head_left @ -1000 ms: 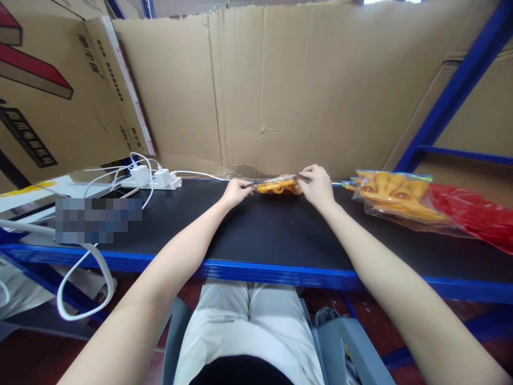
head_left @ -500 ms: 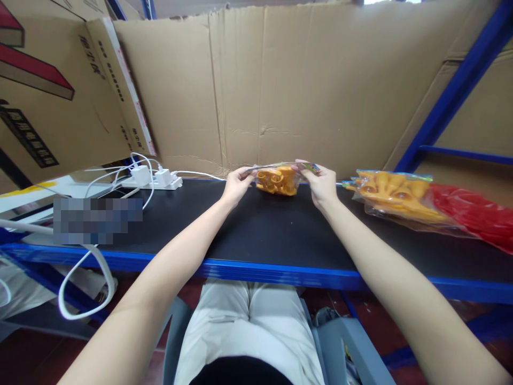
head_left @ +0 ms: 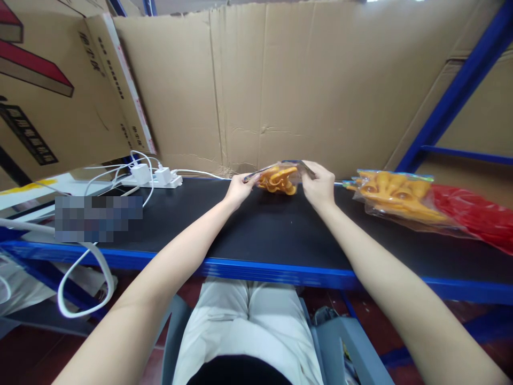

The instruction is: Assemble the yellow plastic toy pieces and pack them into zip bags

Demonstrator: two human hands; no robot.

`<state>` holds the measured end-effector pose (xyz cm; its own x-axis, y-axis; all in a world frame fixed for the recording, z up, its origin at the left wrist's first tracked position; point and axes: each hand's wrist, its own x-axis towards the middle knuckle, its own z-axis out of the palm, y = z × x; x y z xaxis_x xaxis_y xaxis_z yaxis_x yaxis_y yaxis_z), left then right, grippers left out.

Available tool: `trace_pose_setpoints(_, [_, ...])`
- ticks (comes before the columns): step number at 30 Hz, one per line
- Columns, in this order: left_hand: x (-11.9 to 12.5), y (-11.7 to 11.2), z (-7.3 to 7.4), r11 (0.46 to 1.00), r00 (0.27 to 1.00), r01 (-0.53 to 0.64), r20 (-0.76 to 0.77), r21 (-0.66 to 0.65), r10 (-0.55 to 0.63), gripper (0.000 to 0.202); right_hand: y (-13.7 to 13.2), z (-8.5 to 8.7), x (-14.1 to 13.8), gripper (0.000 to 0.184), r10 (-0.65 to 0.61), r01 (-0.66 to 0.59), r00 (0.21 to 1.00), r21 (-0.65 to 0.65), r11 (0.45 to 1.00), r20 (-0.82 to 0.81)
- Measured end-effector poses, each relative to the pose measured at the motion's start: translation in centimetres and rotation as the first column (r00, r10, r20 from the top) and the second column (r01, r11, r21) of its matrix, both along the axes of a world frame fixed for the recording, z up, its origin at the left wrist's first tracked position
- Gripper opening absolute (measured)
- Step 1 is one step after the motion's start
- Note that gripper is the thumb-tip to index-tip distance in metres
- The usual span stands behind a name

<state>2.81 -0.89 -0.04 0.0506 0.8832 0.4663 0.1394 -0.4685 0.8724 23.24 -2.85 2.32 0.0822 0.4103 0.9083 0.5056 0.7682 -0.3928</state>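
Observation:
Between my hands is a clear plastic bag with an orange moulded item (head_left: 280, 179) inside, held at the back of the black tabletop. My left hand (head_left: 239, 188) pinches the bag's left top corner. Fingers of my right hand (head_left: 319, 182) are closed round the right end of its top edge, partly hidden behind the bag. The item has rounded openings; its exact kind is unclear. To the right lies another clear bag holding orange moulded pieces (head_left: 401, 195), apart from my right hand.
Red packaged material (head_left: 473, 214) lies at the far right. A white power strip (head_left: 160, 182) with chargers and cables stands at back left. Cardboard (head_left: 300, 80) rises behind the black tabletop (head_left: 280, 235), which has a blue front edge (head_left: 280, 271). A blue post (head_left: 452, 91) slants on the right.
The bag's top edge has bent and tilted, its left corner lower. My left hand has dropped slightly, and my right hand has turned, with its fingers further round the edge.

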Motion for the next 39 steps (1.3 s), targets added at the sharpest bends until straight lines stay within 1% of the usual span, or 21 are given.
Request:
trace_pose_setpoints(3, [-0.3,0.2,0.0,0.998,0.999,0.032,0.03,0.062,-0.034,0.04,-0.6,0.5,-0.2,0.024,-0.009,0.003,0.997,0.082,0.997,0.075])
trace_pose_setpoints(7, [-0.4,0.4,0.0,0.999,0.995,0.042,0.092,0.022,-0.044,0.038,-0.6,0.6,-0.1,0.024,0.005,-0.015,0.995,0.094,0.995,0.103])
trace_pose_setpoints(9, [-0.3,0.3,0.3,0.998,0.989,0.066,0.133,0.02,-0.068,0.036,-0.8,0.7,-0.1,0.024,0.003,-0.014,0.995,0.111,0.994,0.102])
trace_pose_setpoints(12, [-0.4,-0.2,1.1,0.99,0.963,0.134,0.232,0.039,-0.139,0.038,-1.3,1.0,-0.1,0.026,-0.012,-0.006,0.993,0.147,0.989,0.121])
trace_pose_setpoints(15, [-0.5,-0.6,2.0,0.982,0.903,0.183,0.388,0.037,-0.183,0.041,-2.1,1.3,-0.3,0.029,0.009,-0.041,0.981,0.164,0.986,0.193])
trace_pose_setpoints(19, [-0.8,-1.2,2.9,0.968,0.796,0.251,0.571,-0.01,-0.2,0.042,-2.8,1.2,-0.6,0.033,0.08,-0.133,0.957,0.175,0.976,0.279])
trace_pose_setpoints(21, [-1.1,-1.6,3.3,0.95,0.747,0.312,0.62,-0.007,-0.241,0.043,-3.1,1.2,-0.7,0.034,0.117,-0.177,0.947,0.182,0.967,0.298])
trace_pose_setpoints(23, [-1.4,-1.9,3.7,0.931,0.708,0.365,0.644,0.02,-0.291,0.048,-3.3,1.4,-0.8,0.036,0.16,-0.225,0.937,0.187,0.956,0.31])
trace_pose_setpoints(25, [-1.7,-2.0,4.1,0.921,0.686,0.384,0.652,0.055,-0.325,0.051,-3.6,1.5,-0.8,0.037,0.203,-0.268,0.926,0.177,0.947,0.318])
trace_pose_setpoints(28, [-2.2,-1.8,4.5,0.932,0.69,0.349,0.647,0.097,-0.325,0.046,-3.9,1.8,-0.8,0.04,0.262,-0.318,0.914,0.143,0.937,0.311])
trace_pose_setpoints(31, [-2.7,-1.3,4.7,0.946,0.728,0.305,0.614,0.105,-0.303,0.052,-3.8,1.6,-0.8,0.043,0.308,-0.344,0.911,0.095,0.934,0.273])
trace_pose_setpoints(33, [-3.0,-1.2,4.8,0.951,0.757,0.294,0.585,0.092,-0.291,0.056,-3.5,1.3,-0.8,0.047,0.318,-0.336,0.925,0.059,0.94,0.206])
trace_pose_setpoints(36, [-3.4,-1.2,4.9,0.953,0.795,0.298,0.539,0.052,-0.278,0.051,-2.9,0.8,-0.8,0.048,0.264,-0.264,0.963,-0.018,0.964,0.061])
trace_pose_setpoints(39, [-3.5,-1.2,4.7,0.963,0.846,0.268,0.486,-0.036,-0.218,0.038,-2.3,0.4,-0.8,0.044,0.165,-0.164,0.986,-0.148,0.975,0.0])
